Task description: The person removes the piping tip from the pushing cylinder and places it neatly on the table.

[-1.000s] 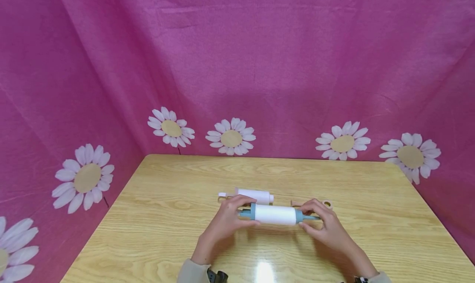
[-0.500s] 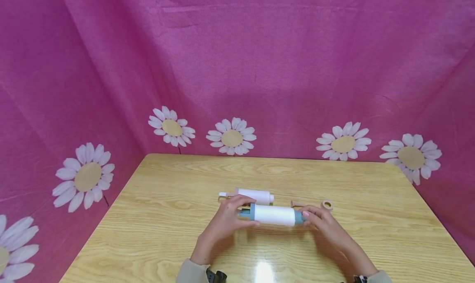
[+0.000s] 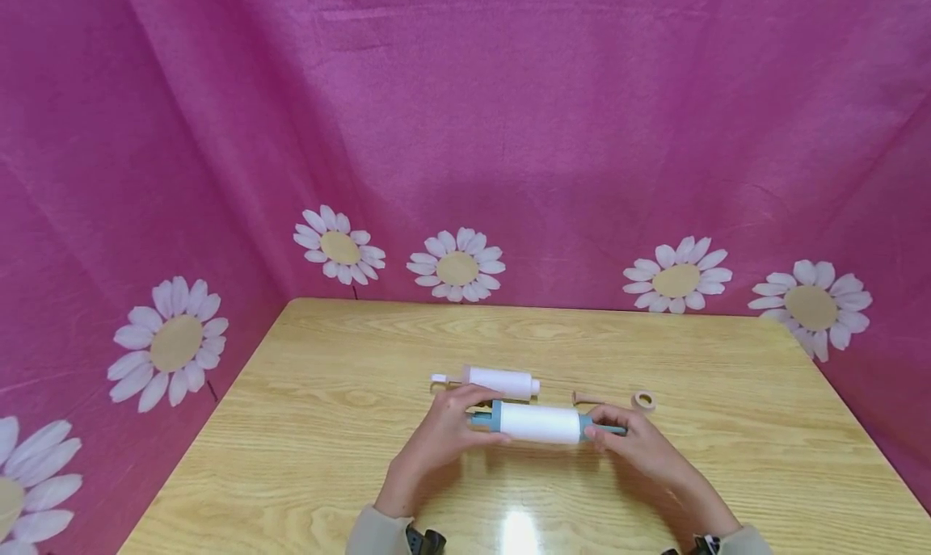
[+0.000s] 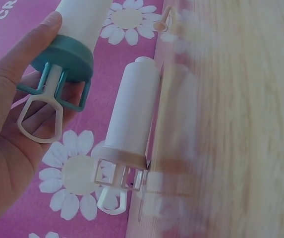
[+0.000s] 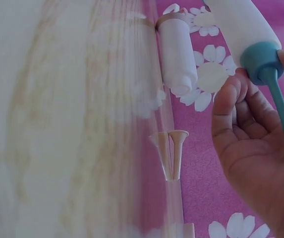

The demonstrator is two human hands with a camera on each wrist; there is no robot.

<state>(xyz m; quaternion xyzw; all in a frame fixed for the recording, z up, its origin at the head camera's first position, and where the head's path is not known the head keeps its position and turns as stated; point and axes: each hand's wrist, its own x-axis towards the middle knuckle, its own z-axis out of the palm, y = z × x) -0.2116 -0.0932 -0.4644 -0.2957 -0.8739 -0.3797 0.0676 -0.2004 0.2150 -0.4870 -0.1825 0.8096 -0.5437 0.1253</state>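
Both hands hold a large white syringe [image 3: 541, 423] crosswise in front of the body, its barrel lying nearly level. My left hand [image 3: 444, 430] grips the end with the teal collar [image 4: 70, 57], thumb on one side. Beyond that collar stick out teal finger grips and the plunger's white loop handle [image 4: 58, 121]. At the other end my right hand [image 3: 629, 442] pinches the teal cap [image 5: 258, 57] between thumb and fingers. A thin teal nozzle [image 5: 279, 99] runs from this cap past the palm.
Behind the hands, a second white syringe [image 3: 498, 383] with a beige collar [image 4: 124, 155] lies on the wooden table [image 3: 364, 337]. Farther right are a flared beige nozzle [image 3: 587, 398] and a small beige ring [image 3: 643, 401]. A pink daisy-print cloth [image 3: 553, 175] hangs around the table.
My right hand's fingers have shifted around the cap: spread at first, then covering the nozzle, now closer together with the nozzle showing past them. The left hand stays almost still.
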